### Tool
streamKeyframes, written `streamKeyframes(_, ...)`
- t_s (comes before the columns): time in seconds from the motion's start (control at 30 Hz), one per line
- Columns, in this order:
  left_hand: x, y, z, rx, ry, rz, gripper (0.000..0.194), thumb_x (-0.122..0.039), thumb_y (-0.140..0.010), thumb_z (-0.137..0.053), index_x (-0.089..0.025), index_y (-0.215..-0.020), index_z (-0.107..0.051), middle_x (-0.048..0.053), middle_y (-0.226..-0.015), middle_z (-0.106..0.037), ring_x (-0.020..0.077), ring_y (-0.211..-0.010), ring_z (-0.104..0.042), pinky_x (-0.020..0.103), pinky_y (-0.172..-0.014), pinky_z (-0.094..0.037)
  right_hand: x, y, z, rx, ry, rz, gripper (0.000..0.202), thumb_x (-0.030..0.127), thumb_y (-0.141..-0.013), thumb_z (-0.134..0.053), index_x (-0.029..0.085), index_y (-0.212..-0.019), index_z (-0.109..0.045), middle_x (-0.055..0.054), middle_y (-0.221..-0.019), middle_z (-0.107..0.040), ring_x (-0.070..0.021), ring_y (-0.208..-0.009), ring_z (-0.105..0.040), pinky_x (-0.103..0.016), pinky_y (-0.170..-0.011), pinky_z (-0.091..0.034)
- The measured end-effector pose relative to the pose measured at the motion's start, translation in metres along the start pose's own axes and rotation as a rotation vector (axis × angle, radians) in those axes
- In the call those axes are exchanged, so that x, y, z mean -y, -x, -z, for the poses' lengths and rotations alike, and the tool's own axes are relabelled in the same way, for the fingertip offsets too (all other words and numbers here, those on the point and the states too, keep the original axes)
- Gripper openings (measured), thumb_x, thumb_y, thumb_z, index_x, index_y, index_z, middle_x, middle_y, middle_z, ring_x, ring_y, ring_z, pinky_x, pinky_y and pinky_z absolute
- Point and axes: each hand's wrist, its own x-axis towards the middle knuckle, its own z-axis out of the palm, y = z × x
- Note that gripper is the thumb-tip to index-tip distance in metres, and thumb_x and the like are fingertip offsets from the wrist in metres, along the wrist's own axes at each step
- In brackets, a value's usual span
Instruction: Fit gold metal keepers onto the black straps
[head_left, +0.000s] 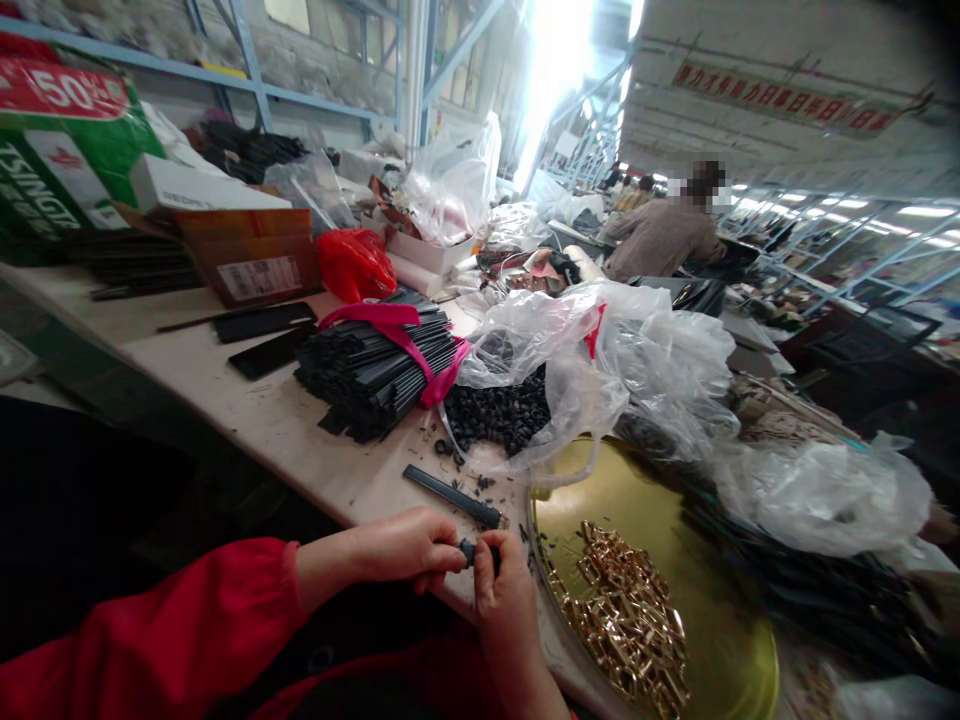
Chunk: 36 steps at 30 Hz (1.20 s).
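Note:
Near the table's front edge, my left hand (412, 548) and my right hand (508, 585) meet, both closed on a small dark strip piece (469, 550) between their fingertips. Just beyond them a dark flat strip (450, 495) lies on the table. A round gold tray (731, 640) to the right bears a pile of shiny gold metal pieces (630, 610). Behind the hands, a clear plastic bag (585, 400) lies open around many small black rings (506, 412). A bundle of dark strips (367, 375) tied with a pink band (409, 345) is at the left of the bag.
Two flat black items (271, 350) lie on the white table (187, 385) at the left. A cardboard box (251, 260), a red bag (356, 262) and a green package (67, 150) stand behind. More plastic bags are at the right. A person (664, 235) is farther back.

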Motion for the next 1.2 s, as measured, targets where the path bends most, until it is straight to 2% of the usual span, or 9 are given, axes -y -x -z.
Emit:
streamKeyframes(0.2,0.002,-0.011,-0.003,-0.091,-0.194,-0.092,0.023,-0.027,-0.075,-0.044,-0.018,-0.056,-0.053,-0.004,-0.047,-0.05,0.0088,-0.044,-0.044,0.018,-0.042,-0.03,-0.004,-0.003,0.001,0.019,-0.01,0.025,0.018,0.033,-0.088,-0.038,0.022,-0.082,-0.051,-0.003,-0.071,-0.059,-0.0175,-0.065,-0.056,-0.028,-0.058,-0.041)
streamKeyframes(0.43,-0.002,-0.004,0.005,-0.15,-0.371,-0.175,0.024,-0.023,-0.076,-0.046,-0.017,-0.059,-0.062,-0.001,-0.05,-0.057,0.0103,-0.046,-0.048,0.019,-0.044,-0.03,-0.001,-0.01,0.003,0.115,0.05,0.08,0.02,0.034,-0.088,-0.037,0.022,-0.082,-0.05,-0.003,-0.069,-0.058,-0.0184,-0.063,-0.055,-0.029,-0.059,-0.038)
streamKeyframes(0.6,-0.002,-0.005,-0.004,-0.192,-0.467,-0.18,0.025,-0.019,-0.076,-0.046,-0.017,-0.06,-0.064,0.002,-0.052,-0.062,0.0121,-0.044,-0.05,0.019,-0.042,-0.031,-0.009,-0.007,-0.004,0.123,-0.036,0.141,0.019,0.033,-0.089,-0.036,0.022,-0.088,-0.052,-0.004,-0.075,-0.061,-0.0192,-0.068,-0.058,-0.029,-0.061,-0.04)
streamKeyframes(0.77,0.003,-0.009,-0.005,-0.357,-0.551,-0.213,0.018,-0.03,-0.075,-0.057,-0.019,-0.064,-0.066,0.001,-0.059,-0.064,0.0153,-0.054,-0.056,0.021,-0.05,-0.038,-0.012,-0.013,-0.004,0.087,0.079,0.203,0.024,0.034,-0.091,-0.033,0.022,-0.094,-0.053,-0.007,-0.082,-0.064,-0.0217,-0.073,-0.06,-0.031,-0.064,-0.042)
streamKeyframes(0.87,0.003,0.001,0.013,-0.601,-0.591,-0.228,0.02,-0.037,-0.077,-0.057,-0.019,-0.075,-0.066,0.005,-0.077,-0.065,0.0205,-0.076,-0.059,0.026,-0.069,-0.042,-0.005,-0.023,0.001,0.033,0.381,0.286,0.027,0.033,-0.089,-0.036,0.02,-0.091,-0.059,-0.011,-0.089,-0.064,-0.0257,-0.082,-0.059,-0.036,-0.072,-0.041)
streamKeyframes(0.93,0.002,0.013,0.034,-0.803,-0.593,-0.203,0.021,-0.032,-0.084,-0.049,-0.017,-0.085,-0.063,0.008,-0.09,-0.061,0.0222,-0.089,-0.056,0.031,-0.081,-0.039,-0.001,-0.03,0.001,0.002,0.569,0.384,0.026,0.033,-0.085,-0.046,0.018,-0.101,-0.06,-0.015,-0.105,-0.062,-0.0297,-0.097,-0.055,-0.04,-0.082,-0.039)
streamKeyframes(1.03,-0.001,0.031,0.069,-1.082,-0.566,-0.136,0.022,-0.019,-0.086,-0.039,-0.016,-0.103,-0.054,0.012,-0.108,-0.053,0.0248,-0.104,-0.047,0.039,-0.092,-0.032,0.001,-0.041,-0.006,0.06,0.752,0.527,0.036,0.025,-0.08,-0.054,0.021,-0.116,-0.056,-0.011,-0.12,-0.057,-0.0289,-0.111,-0.048,-0.04,-0.093,-0.032)
streamKeyframes(1.1,-0.003,0.04,0.089,-1.188,-0.53,-0.103,0.024,-0.014,-0.084,-0.041,-0.016,-0.104,-0.053,0.013,-0.111,-0.051,0.0271,-0.109,-0.043,0.043,-0.094,-0.029,0.001,-0.049,-0.01,0.092,0.818,0.553,0.033,0.018,-0.082,-0.05,0.024,-0.113,-0.058,-0.009,-0.115,-0.061,-0.0264,-0.108,-0.05,-0.039,-0.093,-0.031)
streamKeyframes(1.2,-0.004,0.048,0.107,-1.237,-0.435,-0.087,0.016,-0.011,-0.079,-0.044,-0.014,-0.089,-0.056,0.012,-0.099,-0.055,0.0282,-0.107,-0.046,0.043,-0.094,-0.029,0.002,-0.055,-0.012,0.064,0.849,0.536,0.032,0.019,-0.083,-0.048,0.021,-0.113,-0.06,-0.011,-0.112,-0.062,-0.0271,-0.107,-0.051,-0.04,-0.093,-0.031)
